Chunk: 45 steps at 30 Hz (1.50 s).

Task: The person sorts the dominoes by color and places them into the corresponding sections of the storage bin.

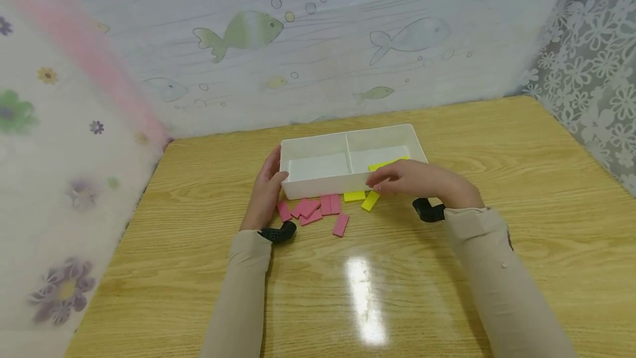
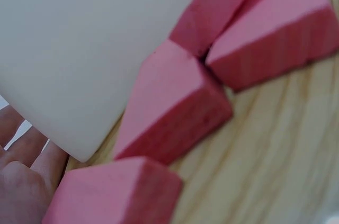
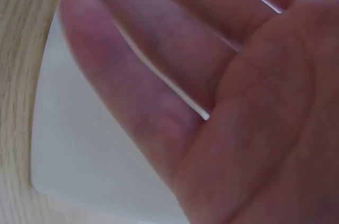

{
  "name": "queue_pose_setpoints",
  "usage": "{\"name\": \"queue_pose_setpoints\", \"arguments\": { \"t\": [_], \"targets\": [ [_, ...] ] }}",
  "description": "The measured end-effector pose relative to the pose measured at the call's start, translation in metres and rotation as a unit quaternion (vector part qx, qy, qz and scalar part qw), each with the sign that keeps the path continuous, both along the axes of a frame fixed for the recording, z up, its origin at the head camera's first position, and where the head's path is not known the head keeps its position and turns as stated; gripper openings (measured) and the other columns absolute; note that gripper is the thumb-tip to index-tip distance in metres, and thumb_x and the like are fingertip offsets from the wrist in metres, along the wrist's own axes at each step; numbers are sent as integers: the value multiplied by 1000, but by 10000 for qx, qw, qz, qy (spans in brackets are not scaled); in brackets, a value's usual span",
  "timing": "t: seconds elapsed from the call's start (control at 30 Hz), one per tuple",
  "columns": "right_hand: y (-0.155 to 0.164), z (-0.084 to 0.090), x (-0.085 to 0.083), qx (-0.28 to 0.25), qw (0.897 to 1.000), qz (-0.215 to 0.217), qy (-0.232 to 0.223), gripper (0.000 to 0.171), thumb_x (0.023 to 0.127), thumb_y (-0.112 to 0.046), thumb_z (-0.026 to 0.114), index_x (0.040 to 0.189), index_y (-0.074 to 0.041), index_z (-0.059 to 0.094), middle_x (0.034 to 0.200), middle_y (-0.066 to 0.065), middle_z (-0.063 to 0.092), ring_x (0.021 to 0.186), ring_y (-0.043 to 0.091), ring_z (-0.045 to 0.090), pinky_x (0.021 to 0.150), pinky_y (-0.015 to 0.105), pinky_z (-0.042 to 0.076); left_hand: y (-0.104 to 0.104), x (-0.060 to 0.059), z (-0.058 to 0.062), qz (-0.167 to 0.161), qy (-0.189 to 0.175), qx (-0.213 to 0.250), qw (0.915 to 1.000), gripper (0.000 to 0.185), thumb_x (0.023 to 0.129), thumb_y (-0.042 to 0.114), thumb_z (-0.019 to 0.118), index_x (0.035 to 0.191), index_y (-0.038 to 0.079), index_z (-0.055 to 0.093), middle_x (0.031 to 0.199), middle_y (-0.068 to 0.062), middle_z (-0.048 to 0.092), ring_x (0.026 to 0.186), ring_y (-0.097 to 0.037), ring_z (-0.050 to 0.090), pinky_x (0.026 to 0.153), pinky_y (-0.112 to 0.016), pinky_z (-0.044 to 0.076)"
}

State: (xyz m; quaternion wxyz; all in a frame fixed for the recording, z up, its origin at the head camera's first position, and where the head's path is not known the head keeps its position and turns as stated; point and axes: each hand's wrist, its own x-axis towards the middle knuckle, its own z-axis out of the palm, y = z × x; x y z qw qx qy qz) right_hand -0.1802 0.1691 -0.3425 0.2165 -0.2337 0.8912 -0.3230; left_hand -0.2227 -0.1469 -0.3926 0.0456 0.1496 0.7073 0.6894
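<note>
While the white two-compartment tray sits across the wooden table, the left hand rests straight-fingered against its left end. The right hand, fingers loosely extended and holding nothing, hovers just above the yellow blocks, nearer than the pink blocks leftward.

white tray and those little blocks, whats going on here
A person sits at a wooden table with a white two-part tray. The left hand rests against the tray's left end. The right hand, fingers relaxed, hovers over the front of the right compartment, where a yellow block lies. Pink blocks and two more yellow pieces lie on the table by the tray's front wall.
</note>
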Motion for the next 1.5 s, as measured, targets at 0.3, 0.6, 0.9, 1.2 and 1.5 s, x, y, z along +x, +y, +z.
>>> {"name": "queue_pose_setpoints", "arguments": {
  "t": [0.3,0.6,0.9,1.2,1.5],
  "targets": [
    [-6,-7,0,547,9983,190,91,35,90,-31,50,123,-19,55,121,-3,53,109,16,49,88,37,38,0,1,-1,2,-40,3,10000,58,90,4,40,143,18,21,146,-1,21,133,-18,18,101,-40,23],
    [-11,-11,0,459,9982,285,255,33,88,-26,56,119,-15,57,117,-2,56,110,18,49,87,36,40,0,1,-1,5,-31,-47,10000,59,90,8,42,143,19,21,146,-1,21,133,-18,18,102,-41,23],
    [-20,-13,0,623,9976,234,175,39,80,-21,65,118,-17,57,114,-2,55,106,18,50,86,36,40,-2,0,-3,-2,8,-32,10000,58,90,7,41,143,18,20,147,-2,20,133,-19,18,102,-41,23],
    [-35,-14,3,1103,9881,687,817,39,77,-18,66,115,-17,61,110,0,57,101,19,53,84,34,41,-2,1,-1,-24,73,-35,10000,58,91,11,42,143,18,20,147,-1,20,133,-18,17,102,-40,22],
    [-44,-21,4,1237,9861,650,905,28,75,-10,66,102,-17,65,98,1,54,91,19,52,79,32,41,0,-1,0,-39,124,10,9999,58,91,9,43,143,16,19,147,-2,20,133,-18,17,102,-39,23]
  ]
}}
